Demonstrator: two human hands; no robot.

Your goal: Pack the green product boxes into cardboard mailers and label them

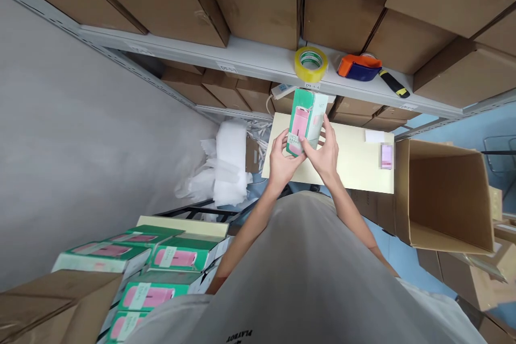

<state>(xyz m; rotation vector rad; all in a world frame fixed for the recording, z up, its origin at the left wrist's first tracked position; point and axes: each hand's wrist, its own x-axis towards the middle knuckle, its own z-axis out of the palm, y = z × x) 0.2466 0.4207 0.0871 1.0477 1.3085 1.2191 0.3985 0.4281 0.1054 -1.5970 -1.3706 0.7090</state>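
Tbl (pixel 352 164), open rm R, edge nr torso (pixel 318 258), box (pixel 302 115) in both grips (pixel 282 158) (pixel 325 155)

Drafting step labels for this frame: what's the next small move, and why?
Probably lower the green box onto the cream table: the left hand and right hand both hold it, tilted, and the table shows right behind them.

We have a box (pixel 301 118) above the table (pixel 355 164), tape (pixel 310 76) on the shelf (pixel 262 59) beyond, a carton (pixel 447 199) right, stacked packs (pixel 155 295) at our left.
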